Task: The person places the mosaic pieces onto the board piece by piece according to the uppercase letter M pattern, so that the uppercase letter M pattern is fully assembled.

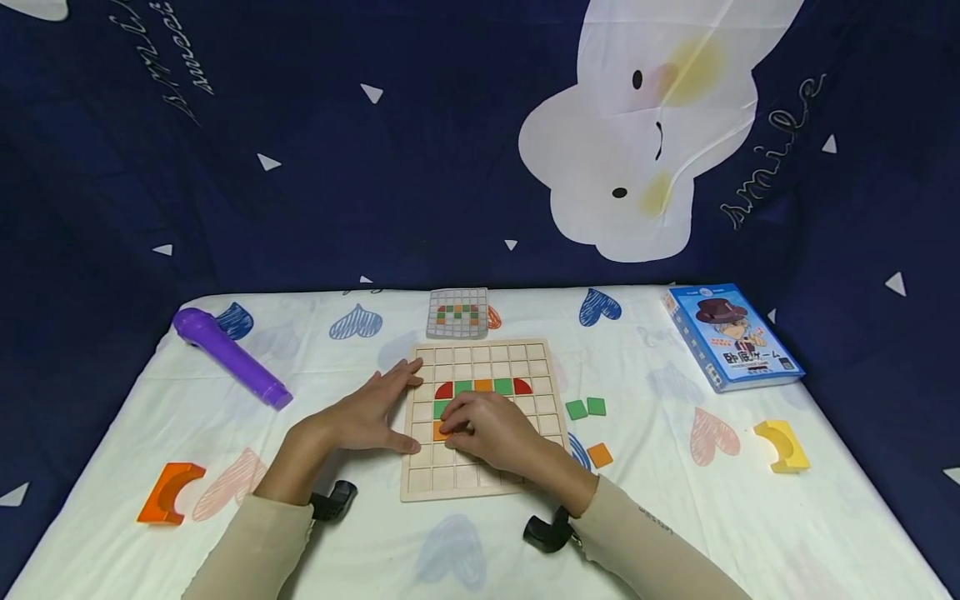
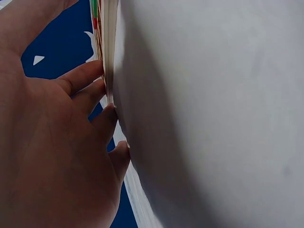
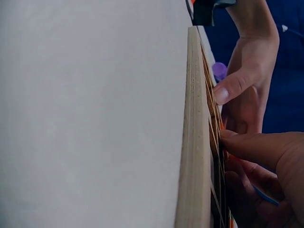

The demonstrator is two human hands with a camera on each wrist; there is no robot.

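A wooden grid board (image 1: pixel 525 358) lies in the middle of the table, with a row of red, green and orange tiles (image 1: pixel 483 387) in it. My left hand (image 1: pixel 375 412) lies flat, its fingers straight against the board's left edge (image 2: pixel 110 57). My right hand (image 1: pixel 487 429) rests on the board, its fingertips pressing an orange tile (image 1: pixel 439 432) into a cell below a green tile (image 1: pixel 441 407). In the right wrist view the board's edge (image 3: pixel 194 142) stands close, with fingers (image 3: pixel 251 147) on its face.
Two green tiles (image 1: pixel 586 407) and one orange tile (image 1: pixel 599 455) lie right of the board. A pattern card (image 1: pixel 457 312) sits behind it. A purple tube (image 1: pixel 231 357), an orange arch block (image 1: pixel 168 492), a yellow arch block (image 1: pixel 782 445) and a blue box (image 1: pixel 731 335) lie around.
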